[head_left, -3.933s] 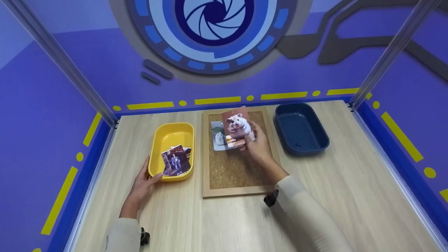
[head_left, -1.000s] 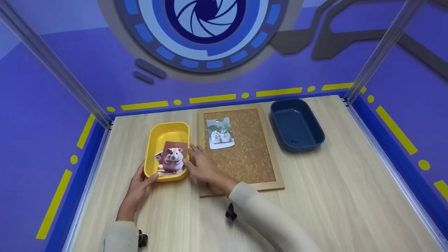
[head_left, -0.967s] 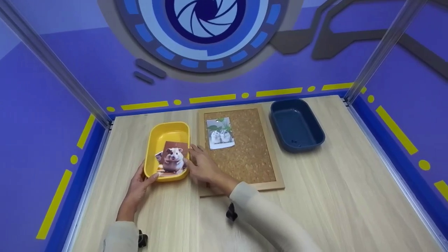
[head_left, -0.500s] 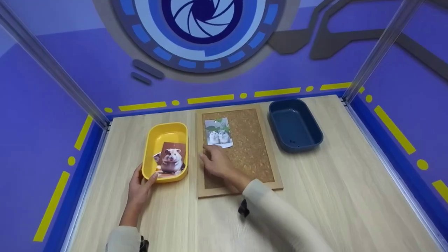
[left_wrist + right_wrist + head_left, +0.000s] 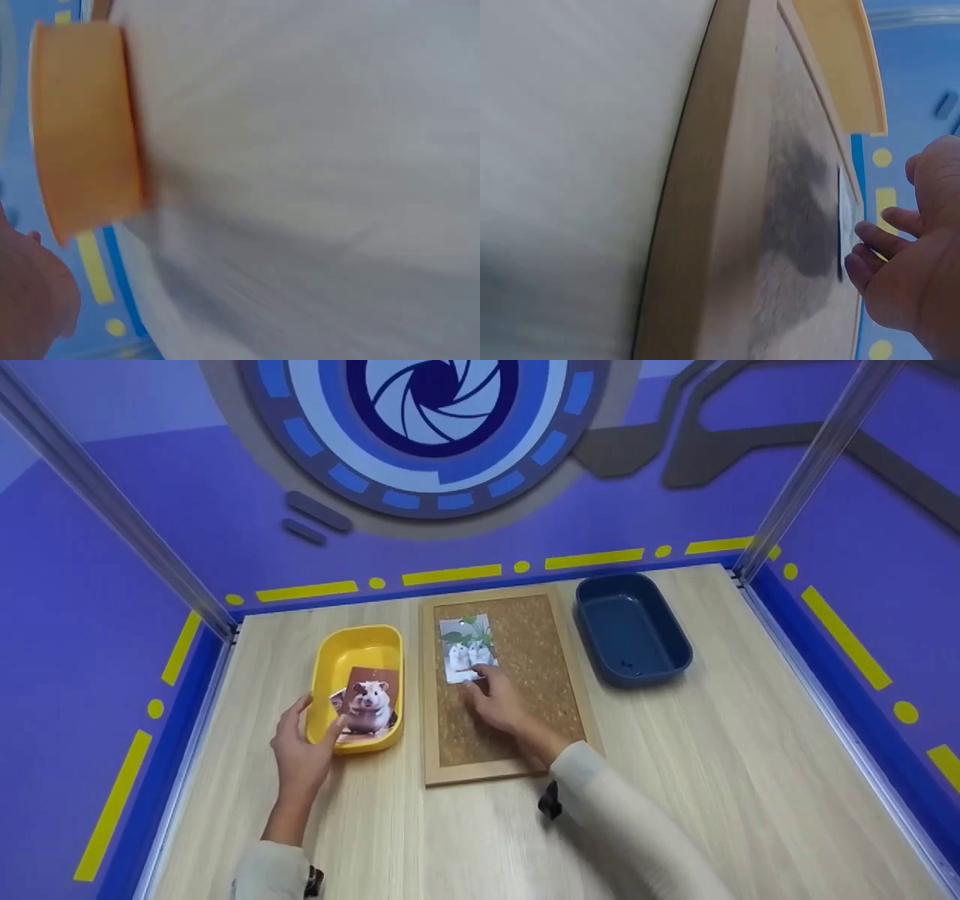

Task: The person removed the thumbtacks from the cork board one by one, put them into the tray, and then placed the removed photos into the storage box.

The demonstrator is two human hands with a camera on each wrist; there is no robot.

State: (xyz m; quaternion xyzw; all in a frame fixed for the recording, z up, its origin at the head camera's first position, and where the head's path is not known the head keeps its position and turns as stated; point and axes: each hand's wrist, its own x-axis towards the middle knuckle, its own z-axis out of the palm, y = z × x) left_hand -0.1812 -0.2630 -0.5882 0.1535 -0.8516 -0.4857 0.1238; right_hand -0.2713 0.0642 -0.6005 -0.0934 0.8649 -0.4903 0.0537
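Note:
In the head view, a photo card of two white hamsters among leaves [image 5: 459, 634] lies on the upper left of a wood-framed corkboard [image 5: 536, 660]. My right hand [image 5: 501, 701] hovers at the card's lower edge, fingers loosely bent; the right wrist view shows its fingers [image 5: 881, 241] apart, holding nothing. At the near left corner of a yellow bin [image 5: 360, 639] is my left hand [image 5: 302, 750], fingers spread and thumb toward the rim. A hamster photo with a reddish-brown background [image 5: 373, 701] lies in that bin, partly covering other photos. The left wrist view shows the bin's side [image 5: 86, 127].
A navy bin [image 5: 637, 681] stands to the right of the corkboard, with a few tiny dark bits in it. Blue-purple panels [image 5: 180, 510] wall the wooden table [image 5: 750, 720] on the back and sides.
The brown-background hamster photo went from my right hand into the yellow bin. My right hand then moved right and up to the two-hamster card. My left hand has loosened from the bin.

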